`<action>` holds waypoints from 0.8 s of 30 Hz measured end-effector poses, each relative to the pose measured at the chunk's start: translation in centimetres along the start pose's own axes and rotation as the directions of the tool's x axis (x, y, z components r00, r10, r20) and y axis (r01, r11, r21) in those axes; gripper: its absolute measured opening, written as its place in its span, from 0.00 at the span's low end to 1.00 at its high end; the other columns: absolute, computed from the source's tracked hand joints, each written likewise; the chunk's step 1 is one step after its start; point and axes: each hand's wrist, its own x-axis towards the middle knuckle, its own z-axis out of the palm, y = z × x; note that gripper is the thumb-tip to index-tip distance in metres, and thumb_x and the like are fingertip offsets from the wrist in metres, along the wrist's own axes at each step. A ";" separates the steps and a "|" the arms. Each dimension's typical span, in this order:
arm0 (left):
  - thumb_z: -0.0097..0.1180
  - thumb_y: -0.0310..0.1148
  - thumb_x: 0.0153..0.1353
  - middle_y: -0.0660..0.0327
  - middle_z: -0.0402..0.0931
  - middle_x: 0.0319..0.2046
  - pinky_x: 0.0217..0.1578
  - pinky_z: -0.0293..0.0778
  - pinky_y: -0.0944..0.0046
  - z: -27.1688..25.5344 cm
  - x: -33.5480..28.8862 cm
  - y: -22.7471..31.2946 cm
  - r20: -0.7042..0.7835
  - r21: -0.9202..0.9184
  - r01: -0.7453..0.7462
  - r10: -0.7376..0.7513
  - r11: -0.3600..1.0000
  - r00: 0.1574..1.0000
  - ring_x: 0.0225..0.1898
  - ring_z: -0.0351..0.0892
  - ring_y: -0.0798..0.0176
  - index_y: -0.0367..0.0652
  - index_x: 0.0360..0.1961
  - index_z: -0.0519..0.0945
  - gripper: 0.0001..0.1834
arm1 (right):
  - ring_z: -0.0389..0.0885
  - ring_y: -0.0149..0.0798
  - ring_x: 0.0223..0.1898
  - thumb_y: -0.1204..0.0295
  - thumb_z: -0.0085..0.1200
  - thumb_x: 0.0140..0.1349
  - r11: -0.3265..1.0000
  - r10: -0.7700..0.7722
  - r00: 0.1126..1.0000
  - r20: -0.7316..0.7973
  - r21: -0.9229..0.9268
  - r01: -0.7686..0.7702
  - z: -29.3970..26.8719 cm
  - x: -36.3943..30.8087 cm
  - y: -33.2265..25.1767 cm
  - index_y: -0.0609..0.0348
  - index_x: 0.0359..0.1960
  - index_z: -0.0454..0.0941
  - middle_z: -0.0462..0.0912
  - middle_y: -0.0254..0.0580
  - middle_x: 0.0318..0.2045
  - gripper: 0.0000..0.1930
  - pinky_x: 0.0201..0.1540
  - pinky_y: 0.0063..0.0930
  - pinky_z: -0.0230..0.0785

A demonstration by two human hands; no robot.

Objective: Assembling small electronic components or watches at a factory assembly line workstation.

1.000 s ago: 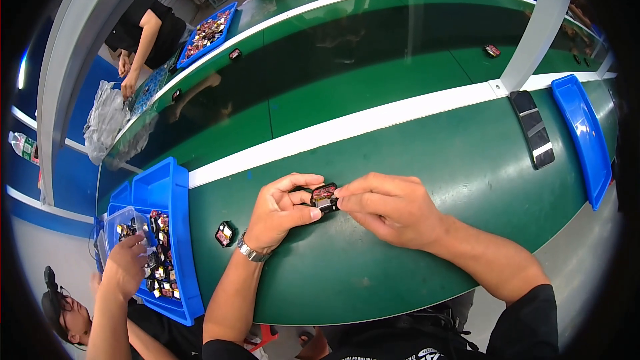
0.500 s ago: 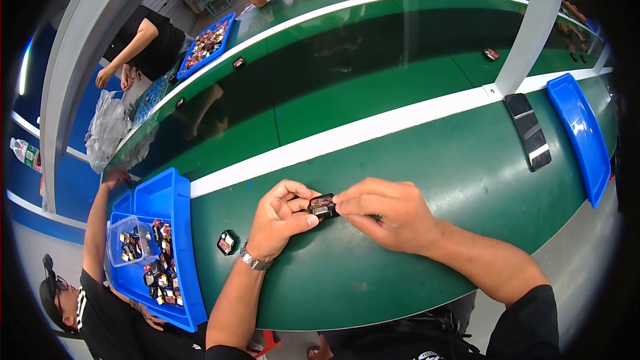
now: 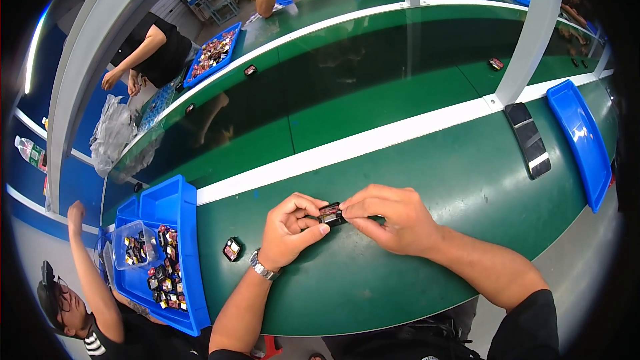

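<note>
Between my hands is a small black open housing (image 3: 330,215) with reddish and metallic electronic parts inside. My left hand (image 3: 287,233) grips its left end between thumb and fingers; a metal watch is on that wrist. At the right end, my right hand (image 3: 397,220) pinches with thumb and forefinger, hiding that edge. Whether those fingertips also hold a small part cannot be seen. A similar black housing (image 3: 232,249) lies on the green table, left of my left wrist. Many more such pieces (image 3: 167,283) fill a blue bin (image 3: 191,253) farther left.
Inside the bin stands a clear plastic box (image 3: 119,257), with a co-worker (image 3: 80,300) beside it. A white rail (image 3: 347,149) separates my table from a green conveyor (image 3: 360,100). At right are a grey post (image 3: 523,47), a black strapped object (image 3: 529,140) and a blue tray (image 3: 579,140).
The view has shifted slightly. My hands keep the same hold on the housing. The co-worker's raised arm at left has drawn back from the conveyor's end.
</note>
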 end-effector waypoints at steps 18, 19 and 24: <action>0.63 0.22 0.58 0.55 0.83 0.38 0.38 0.80 0.69 0.9 -0.1 0.7 -0.087 0.568 -0.039 0.107 0.822 0.990 0.35 0.84 0.66 0.36 0.42 0.84 0.10 | 0.87 0.39 0.35 0.81 0.64 0.54 1.000 -0.017 0.987 0.160 -0.013 0.019 -0.5 -0.1 0.7 0.56 0.36 0.85 0.86 0.39 0.37 0.08 0.34 0.28 0.82; 0.63 0.22 0.58 0.55 0.83 0.38 0.38 0.80 0.69 0.9 -0.1 0.7 -0.087 0.570 -0.038 0.107 0.821 0.990 0.35 0.84 0.66 0.36 0.42 0.84 0.10 | 0.87 0.39 0.35 0.81 0.64 0.54 0.999 -0.033 0.987 0.158 -0.027 0.038 -0.4 -0.2 0.7 0.56 0.36 0.85 0.86 0.38 0.37 0.08 0.34 0.27 0.82; 0.61 0.18 0.60 0.54 0.83 0.42 0.44 0.80 0.68 0.4 -0.1 1.2 -0.073 0.542 0.076 -0.043 0.837 0.996 0.42 0.82 0.65 0.33 0.43 0.84 0.10 | 0.87 0.39 0.35 0.81 0.64 0.55 0.999 -0.007 0.991 0.133 -0.033 0.012 -0.1 -0.3 0.5 0.56 0.36 0.85 0.86 0.39 0.37 0.08 0.34 0.27 0.82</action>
